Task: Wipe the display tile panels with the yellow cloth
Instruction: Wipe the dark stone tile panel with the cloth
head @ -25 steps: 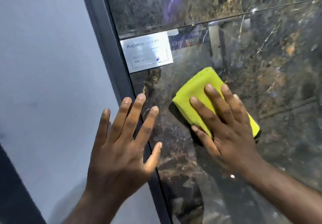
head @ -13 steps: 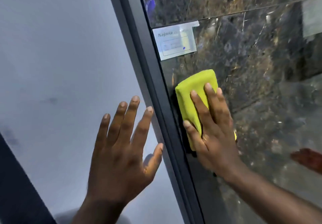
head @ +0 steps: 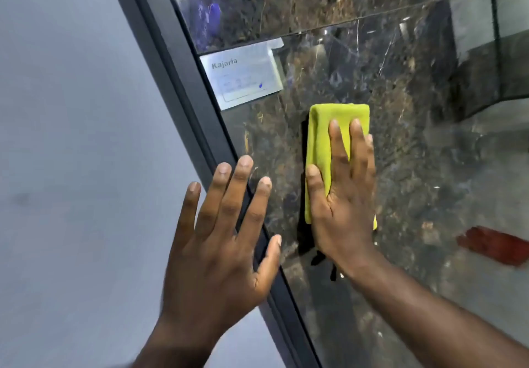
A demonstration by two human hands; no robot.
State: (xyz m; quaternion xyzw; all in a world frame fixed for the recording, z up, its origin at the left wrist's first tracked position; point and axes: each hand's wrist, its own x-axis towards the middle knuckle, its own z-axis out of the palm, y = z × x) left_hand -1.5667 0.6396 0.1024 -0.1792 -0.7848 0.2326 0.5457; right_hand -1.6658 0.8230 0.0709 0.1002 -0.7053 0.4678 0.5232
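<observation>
R hand (head: 343,204) lies flat on the yellow cloth (head: 320,144), fingers straight and close together, thumb out to the L side, pressing the cloth against the lower tile panel (head: 429,167). No pinch, no curl round it.

Cloth is folded into a tall upright rectangle. Its top end shows above the fingertips, its L edge beside the thumb, and a small bit at the R below the hand. It sits on the dark glossy marble-look panel, below and to the R of the label (head: 243,78), which reads "Kajaria" in the panel's top L corner. Cloth is apart from the frame (head: 183,81).

L hand (head: 223,239) is open wide, fingers spread, palm toward the surface and holding nothing. It straddles the dark frame: index tip and thumb over the lower panel, little finger over the grey wall (head: 71,138). Firm contact: can't tell.

A thin seam splits the lower panel from the upper tile panel (head: 286,1). Red patch (head: 492,249) on the lower panel at far R; a reflection or a mark, can't tell.
</observation>
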